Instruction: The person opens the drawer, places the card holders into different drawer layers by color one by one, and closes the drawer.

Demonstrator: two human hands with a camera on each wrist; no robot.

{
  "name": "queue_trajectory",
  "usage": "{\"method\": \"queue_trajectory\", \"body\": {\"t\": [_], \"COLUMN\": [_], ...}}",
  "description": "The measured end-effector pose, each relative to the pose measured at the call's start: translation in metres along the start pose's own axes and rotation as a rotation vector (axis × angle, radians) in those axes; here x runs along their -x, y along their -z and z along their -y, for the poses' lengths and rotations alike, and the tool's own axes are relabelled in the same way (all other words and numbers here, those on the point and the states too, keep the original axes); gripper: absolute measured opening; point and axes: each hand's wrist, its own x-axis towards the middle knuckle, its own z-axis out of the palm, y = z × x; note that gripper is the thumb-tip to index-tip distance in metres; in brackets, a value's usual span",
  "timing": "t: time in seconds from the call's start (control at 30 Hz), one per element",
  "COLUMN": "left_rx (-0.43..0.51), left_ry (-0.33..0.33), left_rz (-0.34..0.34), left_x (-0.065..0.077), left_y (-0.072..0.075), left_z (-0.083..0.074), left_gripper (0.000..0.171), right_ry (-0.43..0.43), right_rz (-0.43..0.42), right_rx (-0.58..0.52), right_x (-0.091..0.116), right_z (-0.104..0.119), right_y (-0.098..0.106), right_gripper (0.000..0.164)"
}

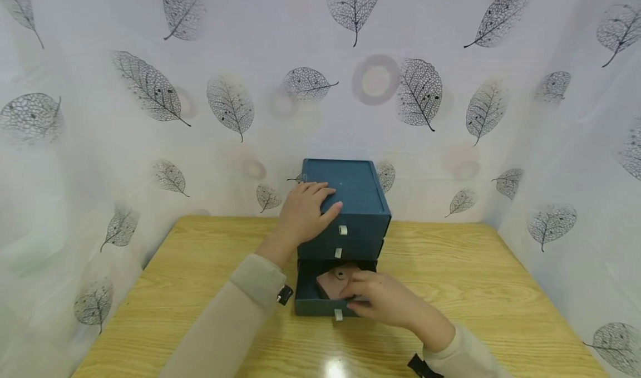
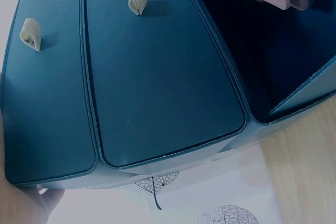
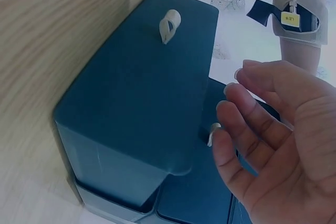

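Note:
A dark blue drawer box [image 1: 350, 183] with three drawers stands on the table. My left hand [image 1: 305, 211] rests on its top near the left front edge, fingers spread over the lid. The bottom drawer [image 1: 312, 307] is pulled out. Inside it lies a pink wallet [image 1: 330, 282] with a round snap; its stitched edge and strap show in the left wrist view. Over the drawer's right front, my right hand [image 1: 383, 300] overlaps the wallet in the head view. In the right wrist view its fingers [image 3: 236, 156] are loosely bent, with nothing between them.
Small pale pull tabs [image 1: 343, 230] mark the drawer fronts. The upper two drawers are closed. A wooden table [image 1: 450, 278] lies beneath the box, with a white leaf-patterned curtain [image 1: 270, 27] behind and at both sides.

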Motion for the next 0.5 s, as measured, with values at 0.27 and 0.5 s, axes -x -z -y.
{"method": "queue_trajectory", "body": {"t": [0.27,0.5], "left_rx": [-0.004,-0.002], "left_ry": [-0.002,-0.002], "left_rz": [0.003,-0.001], "left_x": [-0.0006,-0.0004], "left_y": [-0.0005,-0.0008], "left_z": [0.0002,0.0006], "left_gripper": [0.055,0.055], "right_ry": [-0.001,0.015], "right_rz": [0.017,0.030], "right_rx": [-0.001,-0.005], "right_x": [0.0012,-0.0003], "right_z": [0.0030,0.0064], "right_y": [-0.0060,-0.0098], "right_gripper": [0.011,0.004]}}
